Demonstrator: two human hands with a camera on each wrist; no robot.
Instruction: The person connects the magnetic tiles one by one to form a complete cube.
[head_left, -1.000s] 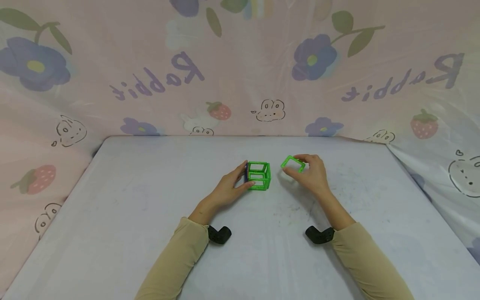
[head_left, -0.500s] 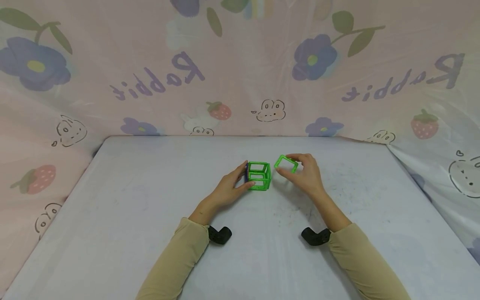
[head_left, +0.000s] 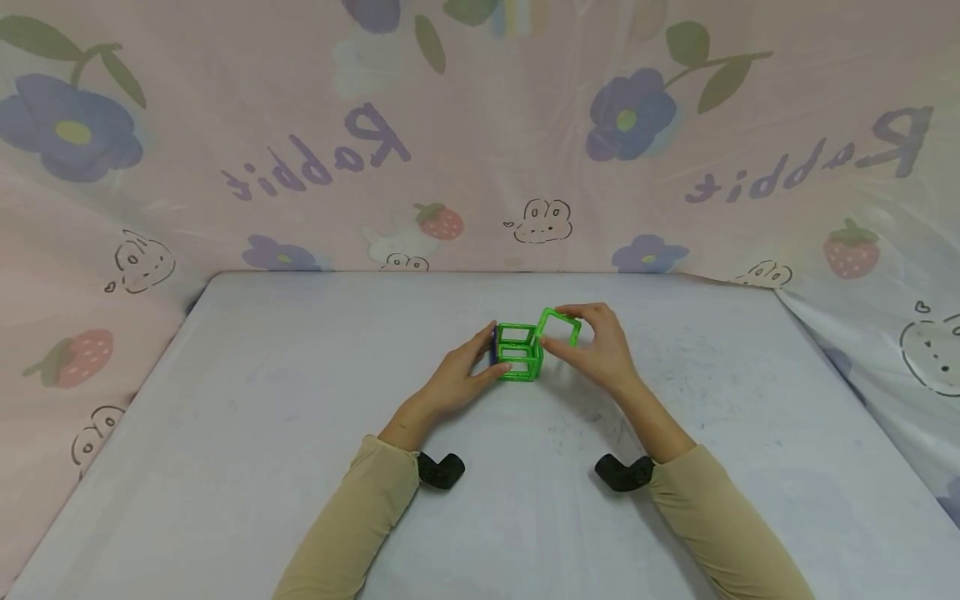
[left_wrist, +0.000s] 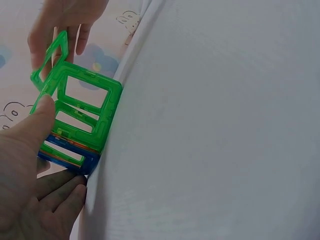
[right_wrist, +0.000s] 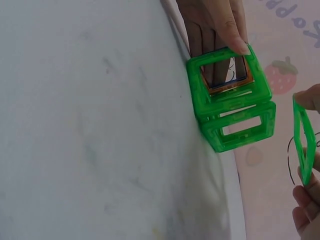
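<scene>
A box of green square magnetic tiles (head_left: 517, 361) stands on the table. At its left end are a blue tile (left_wrist: 92, 162) and a thin orange edge. My left hand (head_left: 456, 377) holds that end, thumb on the near face and fingers against the blue side. Between the thumb and fingers of my right hand (head_left: 603, 348) is one more green square magnetic tile (head_left: 576, 333), raised and tilted by the box's upper right edge. A gap separates tile and box in the right wrist view (right_wrist: 308, 145). The box's far side is partly hidden.
The white tabletop (head_left: 300, 467) carries faint dark smudges right of the box. Behind it hangs a printed cloth (head_left: 480, 150), which also runs down both sides. A black wrist mount (head_left: 441, 472) sits at each sleeve cuff.
My right hand has brought the green tile leftward to the box's upper right edge, turning it more upright. The left hand and the box have stayed in place.
</scene>
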